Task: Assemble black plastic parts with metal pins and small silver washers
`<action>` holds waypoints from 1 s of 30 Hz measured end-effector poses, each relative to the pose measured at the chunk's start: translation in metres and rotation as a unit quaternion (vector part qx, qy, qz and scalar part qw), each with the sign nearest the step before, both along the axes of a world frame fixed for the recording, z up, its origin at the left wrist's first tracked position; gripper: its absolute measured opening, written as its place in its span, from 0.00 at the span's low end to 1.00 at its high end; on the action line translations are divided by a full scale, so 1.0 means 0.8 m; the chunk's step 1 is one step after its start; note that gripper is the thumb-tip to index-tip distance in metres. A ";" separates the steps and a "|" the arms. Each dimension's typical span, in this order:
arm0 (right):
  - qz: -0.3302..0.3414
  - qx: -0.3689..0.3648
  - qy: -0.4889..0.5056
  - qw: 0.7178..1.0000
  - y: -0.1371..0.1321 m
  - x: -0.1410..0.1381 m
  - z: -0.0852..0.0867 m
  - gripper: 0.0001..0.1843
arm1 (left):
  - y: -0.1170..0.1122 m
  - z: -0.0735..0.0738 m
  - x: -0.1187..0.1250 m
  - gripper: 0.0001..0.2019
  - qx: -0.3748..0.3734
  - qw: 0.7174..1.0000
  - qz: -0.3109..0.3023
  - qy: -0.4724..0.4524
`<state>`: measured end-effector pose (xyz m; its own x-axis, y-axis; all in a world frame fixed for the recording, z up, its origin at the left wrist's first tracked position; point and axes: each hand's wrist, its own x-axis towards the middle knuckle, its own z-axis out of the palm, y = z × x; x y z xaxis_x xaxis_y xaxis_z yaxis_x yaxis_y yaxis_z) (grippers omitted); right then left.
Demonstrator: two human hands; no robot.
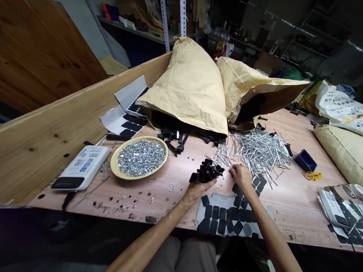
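Observation:
My left hand (pixel 195 192) is closed around a bunch of small black plastic parts (pixel 207 172), held just above the table. Close by on the right, my right hand (pixel 241 174) reaches down at the near left edge of a pile of thin metal pins (pixel 262 147). Its fingertips are pinched together, and anything between them is too small to make out. Some loose pins (pixel 222 154) lie just beyond both hands. Under the right forearm is a grey sheet with black stickers (pixel 218 213).
A yellow bowl of small metal nuts (pixel 141 156) stands left. Two paper sacks (pixel 190 87) lie behind, with black parts (pixel 177 143) at their mouths. A white power bank (pixel 82 168) sits far left. A dark blue tray (pixel 305 160) and yellow rubber bands (pixel 312 175) are right.

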<state>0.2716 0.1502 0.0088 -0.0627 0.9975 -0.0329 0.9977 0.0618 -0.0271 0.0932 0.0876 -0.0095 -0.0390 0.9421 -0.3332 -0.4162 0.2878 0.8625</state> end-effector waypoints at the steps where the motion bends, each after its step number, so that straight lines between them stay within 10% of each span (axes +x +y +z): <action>1: -0.003 -0.011 -0.040 0.999 0.000 -0.003 -0.005 0.13 | 0.002 0.001 -0.001 0.11 0.002 1.000 0.004 0.003; 7: -0.003 -0.009 -0.088 0.996 0.007 -0.016 -0.014 0.16 | 0.015 0.001 -0.003 0.11 0.040 0.999 0.020 0.012; 13: 0.001 0.033 -0.039 0.999 0.021 0.009 0.025 0.15 | 0.019 0.007 -0.016 0.09 0.048 0.993 0.054 0.095; 19: 0.229 0.195 0.239 0.923 0.001 0.007 0.088 0.16 | 0.025 0.012 -0.025 0.06 0.142 0.965 0.043 0.216; 30: 0.329 0.104 0.114 0.932 -0.021 -0.021 0.126 0.10 | 0.016 0.023 -0.017 0.04 0.192 0.946 0.024 0.258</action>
<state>0.2547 0.1332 0.1097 -0.6443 0.7244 0.2454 0.7118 0.6853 -0.1541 0.0793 0.1003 0.0086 -0.1486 0.9829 0.1091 0.0849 -0.0972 0.9916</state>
